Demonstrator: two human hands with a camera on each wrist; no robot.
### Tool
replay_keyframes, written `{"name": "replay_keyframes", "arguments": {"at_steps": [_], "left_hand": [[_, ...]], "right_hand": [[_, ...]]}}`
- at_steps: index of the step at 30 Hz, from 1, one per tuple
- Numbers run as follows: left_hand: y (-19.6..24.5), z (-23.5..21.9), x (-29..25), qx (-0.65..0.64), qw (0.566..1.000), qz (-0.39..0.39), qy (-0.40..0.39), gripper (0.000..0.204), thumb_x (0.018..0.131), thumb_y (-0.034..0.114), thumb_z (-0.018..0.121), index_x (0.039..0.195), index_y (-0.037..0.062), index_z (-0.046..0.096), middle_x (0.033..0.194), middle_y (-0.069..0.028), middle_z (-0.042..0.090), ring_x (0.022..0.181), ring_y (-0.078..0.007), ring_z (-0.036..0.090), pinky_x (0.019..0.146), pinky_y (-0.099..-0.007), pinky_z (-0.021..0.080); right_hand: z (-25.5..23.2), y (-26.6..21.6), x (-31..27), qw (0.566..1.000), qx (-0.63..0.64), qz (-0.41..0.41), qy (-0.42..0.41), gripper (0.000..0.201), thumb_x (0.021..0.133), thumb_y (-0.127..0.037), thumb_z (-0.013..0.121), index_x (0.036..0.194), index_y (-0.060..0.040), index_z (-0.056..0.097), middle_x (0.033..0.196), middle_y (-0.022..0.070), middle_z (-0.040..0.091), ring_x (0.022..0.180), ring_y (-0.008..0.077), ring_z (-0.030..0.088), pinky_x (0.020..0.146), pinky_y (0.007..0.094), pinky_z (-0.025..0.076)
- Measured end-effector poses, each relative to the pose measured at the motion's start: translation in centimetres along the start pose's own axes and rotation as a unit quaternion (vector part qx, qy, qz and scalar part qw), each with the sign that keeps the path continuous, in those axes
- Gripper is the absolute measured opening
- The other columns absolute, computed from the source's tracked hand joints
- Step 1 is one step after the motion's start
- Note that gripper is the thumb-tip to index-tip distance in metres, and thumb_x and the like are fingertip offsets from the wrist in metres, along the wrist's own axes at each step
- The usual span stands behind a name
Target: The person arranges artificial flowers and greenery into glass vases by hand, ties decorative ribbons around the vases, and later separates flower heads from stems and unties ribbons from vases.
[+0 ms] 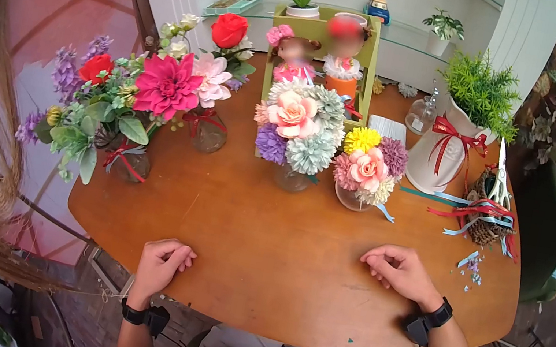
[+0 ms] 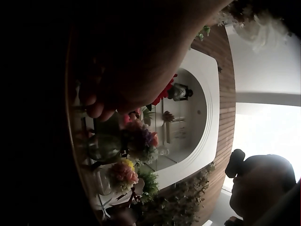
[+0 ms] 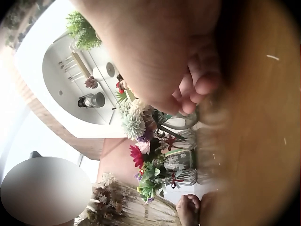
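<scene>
In the head view my left hand rests at the front left edge of the wooden table, fingers loosely curled and holding nothing. My right hand lies on the tabletop at the right, also relaxed around nothing. Nearest beyond it stands a small bouquet of yellow, pink and purple flowers in a round glass vase. A larger pastel bouquet in a glass vase is beside that one. To the left, a tall arrangement with a magenta flower fills a glass jar tied with red ribbon.
A white pitcher with greenery stands back right, next to a wicker basket holding scissors and ribbons. Petal scraps lie near the right edge. Two dolls sit in a green wooden crate at the back.
</scene>
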State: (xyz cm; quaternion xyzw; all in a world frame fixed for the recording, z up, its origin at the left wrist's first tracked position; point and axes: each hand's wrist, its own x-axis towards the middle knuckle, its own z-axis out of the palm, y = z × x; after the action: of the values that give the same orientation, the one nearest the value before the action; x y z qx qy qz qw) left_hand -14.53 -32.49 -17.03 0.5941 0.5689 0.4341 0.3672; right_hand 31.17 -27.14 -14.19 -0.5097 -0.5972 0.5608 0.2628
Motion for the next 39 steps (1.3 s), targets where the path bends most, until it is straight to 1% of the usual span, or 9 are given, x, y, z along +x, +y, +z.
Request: {"name": "replay_keyframes", "arguments": {"at_steps": [15, 18, 24, 27, 30, 32, 34, 37, 39], "left_hand": [[1.4, -1.4, -1.2, -0.041, 0.998, -0.014, -0.052, 0.023, 0.102, 0.013, 0.059, 0.092, -0.0041, 0.072, 0.077, -0.0022, 0.067, 0.069, -0.0070, 0.059, 0.063, -0.0217, 0.047], [1.4, -3.4, -1.6, -0.013, 1.000, 0.019, -0.002, 0.021, 0.101, 0.013, 0.060, 0.095, -0.0036, 0.071, 0.081, -0.0020, 0.068, 0.070, -0.0072, 0.060, 0.065, -0.0221, 0.048], [-0.9, -9.4, -0.5, 0.014, 0.968, 0.068, 0.239, 0.018, 0.099, 0.015, 0.065, 0.112, 0.0032, 0.068, 0.087, 0.0009, 0.067, 0.076, -0.0051, 0.061, 0.063, -0.0202, 0.044], [-0.6, -11.2, 1.0, -0.001, 0.952, 0.065, 0.301, 0.021, 0.099, 0.015, 0.064, 0.116, 0.0029, 0.067, 0.098, -0.0006, 0.068, 0.089, -0.0066, 0.062, 0.072, -0.0227, 0.047], [-0.3, -10.7, 2.5, -0.013, 0.975, 0.041, 0.219, 0.024, 0.100, 0.014, 0.064, 0.120, 0.0021, 0.066, 0.109, -0.0023, 0.069, 0.097, -0.0080, 0.063, 0.078, -0.0242, 0.049], [0.9, -7.4, 4.2, -0.041, 0.987, 0.076, 0.133, 0.036, 0.100, 0.013, 0.063, 0.133, -0.0002, 0.060, 0.130, -0.0100, 0.066, 0.118, -0.0166, 0.062, 0.097, -0.0300, 0.051], [0.9, -5.0, 6.7, -0.012, 0.992, 0.114, 0.054, 0.060, 0.098, 0.012, 0.065, 0.151, -0.0011, 0.039, 0.153, -0.0145, 0.046, 0.141, -0.0223, 0.044, 0.114, -0.0351, 0.038], [0.7, -2.6, 11.4, -0.004, 0.988, 0.145, 0.056, 0.074, 0.096, 0.018, 0.070, 0.155, -0.0023, 0.030, 0.159, -0.0170, 0.036, 0.148, -0.0251, 0.034, 0.119, -0.0385, 0.030], [1.2, -1.3, 14.5, -0.057, 0.992, 0.024, 0.108, 0.088, 0.091, 0.026, 0.075, 0.156, -0.0046, 0.024, 0.162, -0.0209, 0.029, 0.151, -0.0277, 0.028, 0.122, -0.0403, 0.024]], "right_hand": [[0.3, 0.8, 0.1, 0.998, 0.016, -0.054, 0.041, 0.024, 0.102, -0.024, 0.062, 0.105, -0.0028, 0.072, 0.078, -0.0035, 0.062, 0.063, 0.0023, 0.052, 0.054, 0.0187, 0.043], [0.2, 1.1, 0.3, 0.997, 0.008, -0.059, 0.040, 0.022, 0.101, -0.023, 0.063, 0.103, -0.0030, 0.072, 0.074, -0.0038, 0.060, 0.059, 0.0027, 0.050, 0.052, 0.0185, 0.041], [0.4, 0.8, 0.4, 0.998, 0.006, -0.055, 0.037, 0.021, 0.101, -0.022, 0.063, 0.101, -0.0026, 0.071, 0.072, -0.0036, 0.059, 0.057, 0.0025, 0.049, 0.049, 0.0187, 0.039], [0.3, 0.6, 0.3, 0.999, -0.002, -0.041, 0.035, 0.020, 0.101, -0.021, 0.063, 0.101, -0.0023, 0.071, 0.072, -0.0036, 0.059, 0.058, 0.0026, 0.049, 0.049, 0.0185, 0.039], [0.3, 0.4, 0.2, 0.999, 0.005, -0.042, 0.033, 0.020, 0.101, -0.021, 0.063, 0.101, -0.0020, 0.071, 0.072, -0.0036, 0.058, 0.058, 0.0024, 0.049, 0.049, 0.0184, 0.039], [0.4, 0.4, 0.3, 0.998, 0.006, -0.042, 0.036, 0.021, 0.101, -0.021, 0.064, 0.101, -0.0019, 0.071, 0.072, -0.0036, 0.058, 0.058, 0.0024, 0.050, 0.049, 0.0184, 0.039], [0.3, 0.3, 0.3, 0.998, -0.003, -0.044, 0.038, 0.021, 0.100, -0.021, 0.064, 0.101, -0.0017, 0.071, 0.073, -0.0037, 0.059, 0.059, 0.0024, 0.050, 0.049, 0.0185, 0.039], [0.2, 0.4, 0.3, 0.999, 0.004, -0.044, 0.029, 0.021, 0.100, -0.021, 0.064, 0.102, -0.0017, 0.071, 0.075, -0.0036, 0.059, 0.060, 0.0024, 0.050, 0.051, 0.0183, 0.041], [0.3, 0.1, 0.1, 0.998, 0.002, -0.046, 0.035, 0.022, 0.101, -0.022, 0.064, 0.103, -0.0016, 0.071, 0.076, -0.0034, 0.060, 0.061, 0.0025, 0.051, 0.052, 0.0182, 0.041]]}}
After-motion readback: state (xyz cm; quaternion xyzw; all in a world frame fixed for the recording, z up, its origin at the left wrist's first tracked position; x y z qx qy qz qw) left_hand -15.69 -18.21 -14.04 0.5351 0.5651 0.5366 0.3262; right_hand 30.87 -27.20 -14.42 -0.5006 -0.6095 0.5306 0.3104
